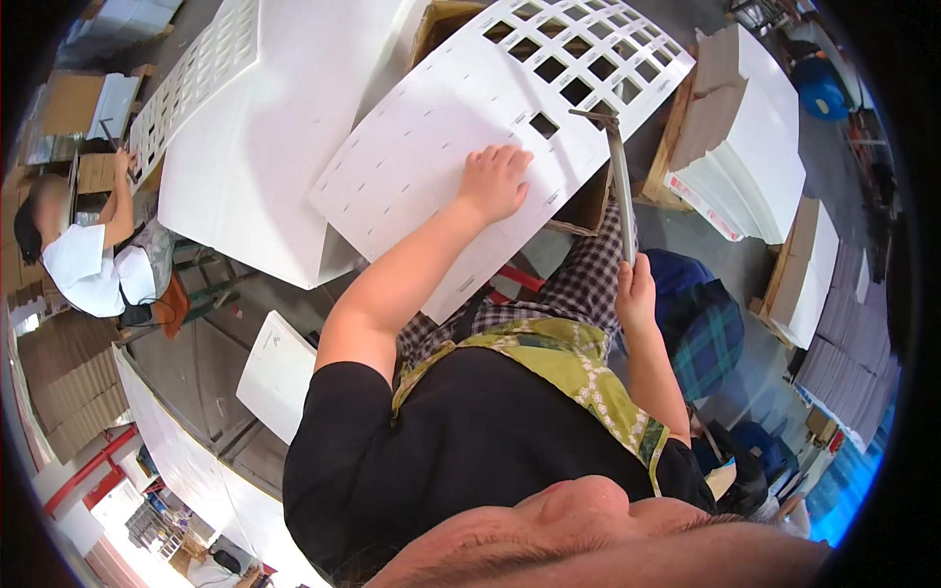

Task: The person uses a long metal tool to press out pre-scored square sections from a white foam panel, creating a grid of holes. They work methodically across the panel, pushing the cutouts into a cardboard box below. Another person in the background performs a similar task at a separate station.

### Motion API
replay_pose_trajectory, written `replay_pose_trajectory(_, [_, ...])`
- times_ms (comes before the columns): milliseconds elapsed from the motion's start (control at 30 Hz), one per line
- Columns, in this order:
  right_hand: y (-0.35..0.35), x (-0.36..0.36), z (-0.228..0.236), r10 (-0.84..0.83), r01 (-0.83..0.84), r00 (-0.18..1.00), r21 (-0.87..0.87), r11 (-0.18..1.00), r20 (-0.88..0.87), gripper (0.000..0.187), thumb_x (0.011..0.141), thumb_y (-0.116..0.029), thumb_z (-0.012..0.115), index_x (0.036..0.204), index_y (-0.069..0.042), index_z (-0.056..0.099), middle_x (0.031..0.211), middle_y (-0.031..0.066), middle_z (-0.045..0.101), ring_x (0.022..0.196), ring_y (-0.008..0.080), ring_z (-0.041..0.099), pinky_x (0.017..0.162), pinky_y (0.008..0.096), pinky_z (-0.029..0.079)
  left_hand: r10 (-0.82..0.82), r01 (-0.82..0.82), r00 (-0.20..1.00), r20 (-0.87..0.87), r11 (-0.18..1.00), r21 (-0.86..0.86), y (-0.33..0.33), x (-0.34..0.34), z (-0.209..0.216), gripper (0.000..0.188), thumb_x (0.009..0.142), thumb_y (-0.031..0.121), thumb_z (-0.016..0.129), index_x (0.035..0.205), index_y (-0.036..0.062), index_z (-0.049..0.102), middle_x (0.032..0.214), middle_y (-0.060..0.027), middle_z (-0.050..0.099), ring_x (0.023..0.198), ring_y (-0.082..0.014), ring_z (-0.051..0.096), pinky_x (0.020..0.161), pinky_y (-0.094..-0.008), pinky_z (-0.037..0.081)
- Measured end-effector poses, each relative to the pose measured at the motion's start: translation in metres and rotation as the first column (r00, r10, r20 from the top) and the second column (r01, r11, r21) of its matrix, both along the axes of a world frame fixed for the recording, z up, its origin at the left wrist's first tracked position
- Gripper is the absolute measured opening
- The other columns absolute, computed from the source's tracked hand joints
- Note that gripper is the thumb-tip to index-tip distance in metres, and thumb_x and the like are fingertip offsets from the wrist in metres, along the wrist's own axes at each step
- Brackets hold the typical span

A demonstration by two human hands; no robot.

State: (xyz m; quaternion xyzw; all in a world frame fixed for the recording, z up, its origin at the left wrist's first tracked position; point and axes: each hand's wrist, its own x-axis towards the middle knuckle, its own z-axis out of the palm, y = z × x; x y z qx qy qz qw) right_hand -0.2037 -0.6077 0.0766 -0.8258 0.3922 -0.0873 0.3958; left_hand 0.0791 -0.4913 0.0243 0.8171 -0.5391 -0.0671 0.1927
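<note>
A large white card sheet (pixel 392 162) lies slanted in front of me over a cardboard box (pixel 586 208). Rows of square holes are punched through its far end, with a lone hole nearer its middle; small slit marks dot the rest. My left hand (pixel 495 183) rests flat on the sheet, fingers stretched out, just left of that lone hole. In my right hand (pixel 637 291) is the lower end of a long, slim metal hammer-like tool (pixel 621 186). Its narrow crosswise head is over the sheet's right edge, beside the holes; whether it touches the card is unclear.
A big stack of white sheets (pixel 255 167) stands to the left, with a perforated sheet (pixel 196 83) on it. Farther left, another person (pixel 83 260) works seated. Stacked card on pallets (pixel 740 137) stands at right. Blue checked cloth (pixel 701 323) lies beside my right forearm.
</note>
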Motion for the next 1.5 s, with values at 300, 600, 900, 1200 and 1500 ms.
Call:
replay_pose_trajectory(300, [0.001,-0.037,-0.002,-0.049,0.049,0.998,-0.001,0.999,-0.025,0.021,0.097,-0.024,0.045,0.094,-0.003,0.046,0.064,0.0156,0.051,0.055,0.0318,0.051,0.052,0.0404,0.040,0.106,-0.013,0.977,-0.184,0.896,0.444,-0.100,0.027,-0.001,0.048,0.080,0.009,0.048,0.127,0.0159,0.048,0.122,-0.0088,0.057,0.121,-0.0249,0.042,0.095,-0.0464,0.030])
replay_pose_trajectory(600, [0.007,-0.047,-0.012,0.027,-0.024,0.998,0.044,0.999,-0.057,0.021,0.096,-0.023,0.047,0.093,-0.002,0.046,0.066,0.0179,0.054,0.060,0.0352,0.056,0.055,0.0439,0.042,-0.106,0.119,0.992,-0.063,0.953,0.278,-0.088,0.044,-0.019,0.044,0.081,0.013,0.050,0.125,0.0192,0.051,0.118,-0.0056,0.059,0.119,-0.0253,0.043,0.094,-0.0452,0.033])
replay_pose_trajectory(900, [0.015,-0.049,0.008,0.009,-0.008,0.978,-0.004,1.000,0.206,0.016,0.093,-0.018,0.047,0.098,-0.003,0.048,0.065,0.0123,0.053,0.055,0.0258,0.055,0.053,0.0364,0.043,-0.154,0.156,0.987,0.049,0.987,-0.043,-0.065,0.049,-0.056,0.041,0.083,0.014,0.050,0.123,0.0220,0.051,0.117,-0.0026,0.059,0.112,-0.0271,0.047,0.092,-0.0440,0.035])
replay_pose_trajectory(1200, [0.022,-0.036,0.009,-0.043,0.041,0.994,0.023,0.999,0.105,0.017,0.092,-0.018,0.050,0.097,-0.001,0.048,0.070,0.0237,0.055,0.067,0.0455,0.055,0.059,0.0481,0.044,-0.101,0.103,0.989,-0.106,0.995,0.011,-0.065,0.050,-0.060,0.039,0.088,0.014,0.040,0.125,0.0194,0.050,0.117,-0.0085,0.059,0.116,-0.0267,0.046,0.095,-0.0421,0.033])
replay_pose_trajectory(1500, [0.015,-0.031,-0.005,0.008,-0.016,0.996,-0.092,0.996,-0.085,0.014,0.093,-0.016,0.048,0.098,-0.003,0.047,0.070,0.0211,0.056,0.064,0.0412,0.057,0.057,0.0454,0.045,-0.142,0.143,0.984,-0.109,0.990,0.001,-0.064,0.048,-0.043,0.039,0.088,0.014,0.041,0.125,0.0188,0.050,0.117,-0.0082,0.058,0.116,-0.0260,0.046,0.095,-0.0413,0.032])
